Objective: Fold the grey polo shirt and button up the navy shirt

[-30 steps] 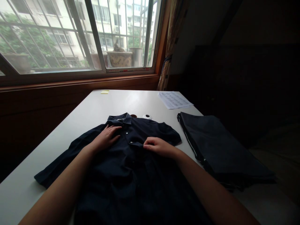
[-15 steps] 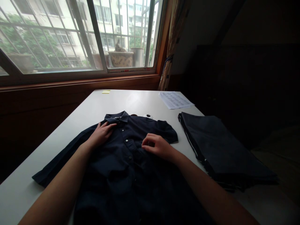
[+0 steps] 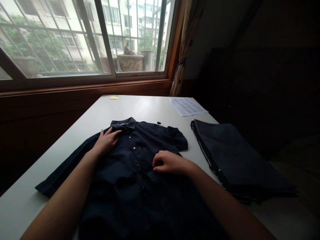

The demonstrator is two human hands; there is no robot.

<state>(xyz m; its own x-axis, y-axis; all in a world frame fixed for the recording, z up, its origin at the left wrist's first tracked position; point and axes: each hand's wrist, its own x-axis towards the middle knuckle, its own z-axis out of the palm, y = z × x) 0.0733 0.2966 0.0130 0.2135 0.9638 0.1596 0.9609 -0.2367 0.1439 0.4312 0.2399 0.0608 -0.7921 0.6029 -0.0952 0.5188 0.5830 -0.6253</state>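
Note:
A dark navy short-sleeved shirt [image 3: 140, 173] lies face up on the white table [image 3: 140, 106], collar towards the window, its buttoned front running down the middle. My left hand [image 3: 106, 141] rests flat on the shirt just below the collar, fingers stretched out. My right hand [image 3: 168, 162] lies on the chest to the right of the button line, fingers curled under and pinched against the cloth.
A folded dark garment stack [image 3: 235, 160] lies on the table's right side. A printed sheet [image 3: 187, 106] sits at the back right, a yellow sticky note [image 3: 114, 97] near the window, and a small white-rimmed object [image 3: 158, 123] behind the shirt's shoulder.
My right hand has slid down the shirt front towards me, fingers still curled. My left hand has shifted a little left, staying flat below the collar.

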